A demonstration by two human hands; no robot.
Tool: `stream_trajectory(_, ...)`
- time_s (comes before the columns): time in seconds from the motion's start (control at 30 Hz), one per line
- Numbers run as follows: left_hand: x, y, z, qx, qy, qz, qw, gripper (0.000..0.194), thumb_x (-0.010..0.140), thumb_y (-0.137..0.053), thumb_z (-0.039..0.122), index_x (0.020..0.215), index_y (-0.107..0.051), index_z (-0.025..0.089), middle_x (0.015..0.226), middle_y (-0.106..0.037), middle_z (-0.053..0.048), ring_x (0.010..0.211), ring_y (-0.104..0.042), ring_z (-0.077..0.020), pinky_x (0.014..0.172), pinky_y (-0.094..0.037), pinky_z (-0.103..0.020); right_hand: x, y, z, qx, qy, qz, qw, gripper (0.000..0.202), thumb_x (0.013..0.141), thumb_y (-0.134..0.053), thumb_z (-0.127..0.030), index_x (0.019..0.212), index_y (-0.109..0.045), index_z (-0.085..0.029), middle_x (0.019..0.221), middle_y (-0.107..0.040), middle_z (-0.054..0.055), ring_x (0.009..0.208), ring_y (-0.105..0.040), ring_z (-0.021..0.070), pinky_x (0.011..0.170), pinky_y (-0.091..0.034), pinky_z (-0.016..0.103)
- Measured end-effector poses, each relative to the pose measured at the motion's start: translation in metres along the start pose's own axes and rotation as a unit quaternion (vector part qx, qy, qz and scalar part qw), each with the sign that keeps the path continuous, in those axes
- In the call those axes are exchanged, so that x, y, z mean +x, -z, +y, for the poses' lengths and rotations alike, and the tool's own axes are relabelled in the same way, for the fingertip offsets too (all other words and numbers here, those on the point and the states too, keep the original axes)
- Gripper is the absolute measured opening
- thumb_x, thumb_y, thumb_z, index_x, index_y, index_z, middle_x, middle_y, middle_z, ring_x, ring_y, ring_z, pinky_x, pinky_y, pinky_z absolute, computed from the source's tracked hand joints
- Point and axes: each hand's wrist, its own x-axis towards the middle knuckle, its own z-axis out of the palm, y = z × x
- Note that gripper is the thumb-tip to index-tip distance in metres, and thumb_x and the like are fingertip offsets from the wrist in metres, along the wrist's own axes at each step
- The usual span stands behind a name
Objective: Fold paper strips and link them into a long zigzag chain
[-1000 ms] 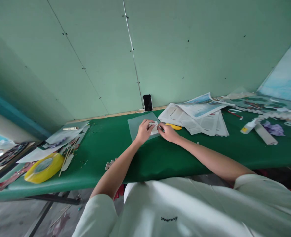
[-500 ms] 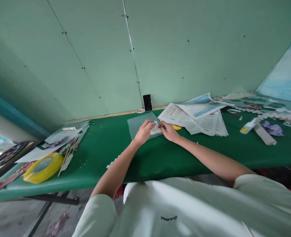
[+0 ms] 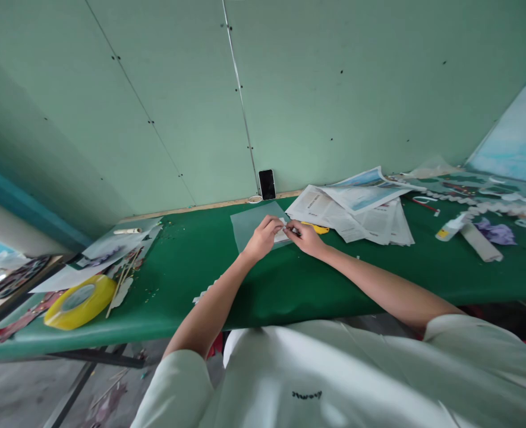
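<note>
My left hand (image 3: 263, 236) and my right hand (image 3: 305, 236) are close together over a translucent sheet (image 3: 243, 221) on the green table (image 3: 186, 261). Under and between the fingers lies a small white piece of paper (image 3: 281, 235). Both hands are closed, fingertips pinched and nearly meeting above the paper. What they pinch is too small to make out. A yellow object (image 3: 320, 229) lies just behind my right hand, partly hidden by it and by the newspapers.
Newspapers (image 3: 374, 220) spread to the right. Farther right are a glue bottle (image 3: 449, 229), a pale roll (image 3: 481, 242) and purple crumpled material (image 3: 497, 232). A phone (image 3: 267, 185) leans on the wall. A yellow tape roll (image 3: 97, 291) and thin sticks (image 3: 122, 279) lie left.
My fingertips have drawn slightly closer together over the white paper, and a bit more of the yellow object shows. The other things have stayed in place.
</note>
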Motion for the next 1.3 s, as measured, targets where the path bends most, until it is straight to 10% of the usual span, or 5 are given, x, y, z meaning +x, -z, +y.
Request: stream_trajectory(1.3,0.0,0.006,-0.004,0.051,-0.02,-0.068,0.996,0.02,0.106,-0.054,0.035,0.113,-0.07,0.025,0.114,-0.069,-0.01,0.106,-0.068,-0.0231,0.098,-0.051,-0.034,0.0,0.0,0.005,0.009,0.007,-0.017,1.0,0.036,0.108,-0.046,-0.053,0.092,-0.058,-0.024,0.068,-0.055,0.0,0.06,-0.051,0.0188,0.058,-0.037,0.029)
